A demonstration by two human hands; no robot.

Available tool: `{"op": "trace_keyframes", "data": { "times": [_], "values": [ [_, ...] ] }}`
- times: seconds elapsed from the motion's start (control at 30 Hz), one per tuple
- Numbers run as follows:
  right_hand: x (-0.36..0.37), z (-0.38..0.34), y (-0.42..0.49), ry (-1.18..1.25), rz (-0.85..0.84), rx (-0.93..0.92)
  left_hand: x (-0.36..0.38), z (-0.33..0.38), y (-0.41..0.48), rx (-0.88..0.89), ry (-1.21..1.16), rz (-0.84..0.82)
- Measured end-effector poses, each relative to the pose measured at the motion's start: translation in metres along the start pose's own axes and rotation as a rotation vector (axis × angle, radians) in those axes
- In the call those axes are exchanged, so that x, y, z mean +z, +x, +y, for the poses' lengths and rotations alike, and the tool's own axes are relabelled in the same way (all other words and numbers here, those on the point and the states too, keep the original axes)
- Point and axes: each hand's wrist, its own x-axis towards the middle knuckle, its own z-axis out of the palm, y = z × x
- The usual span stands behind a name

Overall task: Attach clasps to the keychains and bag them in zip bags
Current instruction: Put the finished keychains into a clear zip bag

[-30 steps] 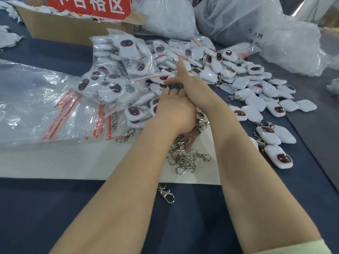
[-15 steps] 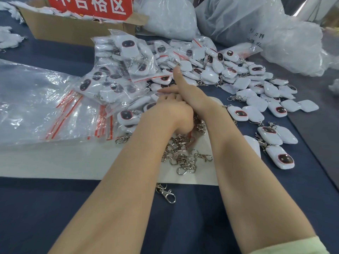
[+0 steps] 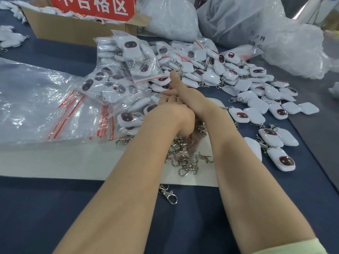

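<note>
My left hand (image 3: 175,115) and my right hand (image 3: 191,97) press together at the near edge of the piles, and what they hold is hidden from me. The left fingers are curled; one right finger points up and away. Bagged white keychains (image 3: 128,74) with dark oval faces lie heaped just left of the hands. Loose white keychains (image 3: 255,107) spread out to the right. A cluster of metal clasps (image 3: 185,158) rests on a white sheet (image 3: 64,162) under my wrists. One clasp (image 3: 168,195) lies alone on the blue table. Empty zip bags (image 3: 36,107) with red strips are stacked at the left.
A cardboard box (image 3: 73,32) with a red sign stands at the back left. Big crumpled plastic bags (image 3: 247,26) fill the back right. More white pieces (image 3: 9,39) lie at the far left. A grey strip (image 3: 321,140) runs along the table's right side.
Both hands have stayed pressed together and drawn slightly back toward me from the pile. The raised right fingertip sits a little lower than before.
</note>
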Motion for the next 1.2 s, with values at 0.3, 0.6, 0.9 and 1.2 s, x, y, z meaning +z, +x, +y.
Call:
{"op": "trace_keyframes", "data": {
  "times": [0.3,0.6,0.9,1.2],
  "values": [
    [0.001,0.008,0.007,0.136,0.211,-0.082,-0.003,-0.001,-0.002,-0.010,-0.032,0.003],
    [-0.001,0.007,0.005,0.121,0.065,-0.103,0.001,0.001,0.002,-0.021,-0.037,0.019],
    [0.000,0.003,-0.001,0.059,0.051,-0.079,0.001,0.001,0.001,-0.010,-0.037,0.021],
    [-0.001,0.002,-0.004,0.152,0.032,0.008,-0.001,0.001,0.000,-0.010,-0.030,0.014]
  ]
}}
